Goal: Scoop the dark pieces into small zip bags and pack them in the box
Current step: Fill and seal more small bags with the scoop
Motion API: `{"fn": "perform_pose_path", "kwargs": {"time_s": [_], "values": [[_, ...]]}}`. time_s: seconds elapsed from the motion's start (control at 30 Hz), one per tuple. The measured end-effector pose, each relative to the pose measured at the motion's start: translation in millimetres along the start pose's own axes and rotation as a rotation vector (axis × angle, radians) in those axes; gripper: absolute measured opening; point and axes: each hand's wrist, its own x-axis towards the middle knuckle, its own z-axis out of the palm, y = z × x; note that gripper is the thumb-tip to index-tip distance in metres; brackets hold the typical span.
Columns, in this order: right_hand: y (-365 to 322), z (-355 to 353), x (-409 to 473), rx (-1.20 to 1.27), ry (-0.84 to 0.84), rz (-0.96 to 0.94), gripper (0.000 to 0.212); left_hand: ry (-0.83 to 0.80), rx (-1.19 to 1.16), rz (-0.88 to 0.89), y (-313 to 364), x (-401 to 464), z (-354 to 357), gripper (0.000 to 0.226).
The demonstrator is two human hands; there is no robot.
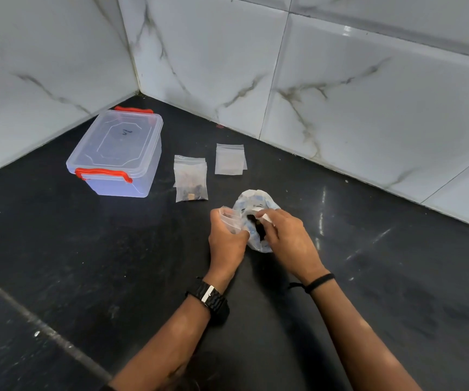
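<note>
A white and blue plastic bag stands open on the dark counter, and dark pieces show inside it. My left hand grips a small clear zip bag just left of the bag's mouth. My right hand pinches a small white scoop at the mouth, over the dark pieces. A filled zip bag lies further back. A stack of empty zip bags lies to its right. The clear box with red latches stands shut at the back left.
Marble-patterned tile walls meet in a corner behind the box. The black counter stretches wide to the left and right of my arms. A grey seam crosses its near left part.
</note>
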Motion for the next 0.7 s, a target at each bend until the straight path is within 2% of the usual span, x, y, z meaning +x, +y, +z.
{"fn": "perform_pose_path", "kwargs": {"time_s": [0.13,0.27,0.33,0.43,0.5,0.7], "values": [[-1.6,-6.0,6.2,0.347,0.073,0.269,0.023,-0.024,-0.026,0.002,0.5,-0.1,0.6,0.043],[2.3,-7.7,5.6,0.62,0.101,0.422,0.022,-0.024,-0.029,-0.002,-1.0,0.0,0.2,0.045],[5.0,-8.6,3.8,0.615,0.081,0.4,0.022,-0.041,-0.031,-0.009,-1.5,0.6,0.1,0.044],[4.2,-8.9,0.6,0.364,0.019,0.24,0.019,-0.068,-0.048,-0.01,-1.0,1.7,0.9,0.045],[0.8,-7.0,0.8,0.323,0.015,0.229,0.019,-0.067,-0.049,-0.008,-0.5,2.4,0.4,0.046],[5.2,-5.6,5.5,0.707,0.138,0.486,0.023,-0.05,-0.06,0.013,1.7,0.2,-1.2,0.044]]}}
